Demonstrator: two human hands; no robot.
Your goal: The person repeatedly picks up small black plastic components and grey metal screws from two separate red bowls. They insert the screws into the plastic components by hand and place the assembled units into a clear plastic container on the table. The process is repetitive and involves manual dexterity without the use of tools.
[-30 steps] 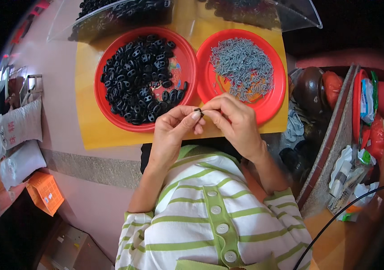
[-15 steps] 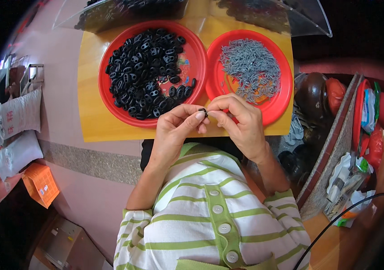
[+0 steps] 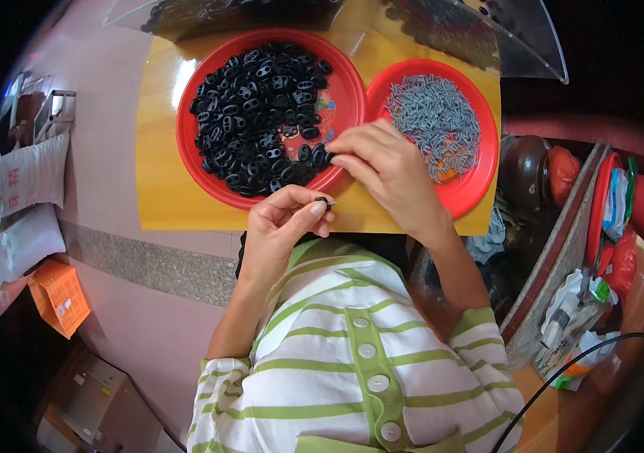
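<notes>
- L hand (image 3: 273, 226): thumb + forefinger pinched tight on a small black clip (image 3: 323, 201), other fingers curled loosely below. Clip's up at the fingertips, just off the near right rim of the L plate.
- A thin grey pin (image 3: 333, 203) pokes out of the clip's R side, approx. level; how deep it sits, can't tell.
- Handling, my guess: clip v. light, stiff, prob. hard plastic, smooth so a bit slippery, not esp. fragile. Best hold = flat faces btwn thumb + forefinger, pin end left free.
- R hand (image 3: 394, 177): over the L plate's right edge, thumb + forefinger nearly together, tips at a dark clip (image 3: 329, 157) by the rim. Gripped or only touched? Can't tell; motion blur there.
- L plate (image 3: 184, 143): red, round, big heap of black clips (image 3: 246, 106), a few strays on the right side near the R fingertips.
- R plate (image 3: 484, 177): red, smaller, pile of grey pins (image 3: 435, 121), mostly far side; R wrist's just near of it.
- Table (image 3: 157, 208): yellow, under both plates. Clear bins (image 3: 537, 45) along the far edge, w/ dark bits inside.
- Far left, on the floor: white sacks (image 3: 31, 174), orange basket (image 3: 58, 298) nearer.
</notes>
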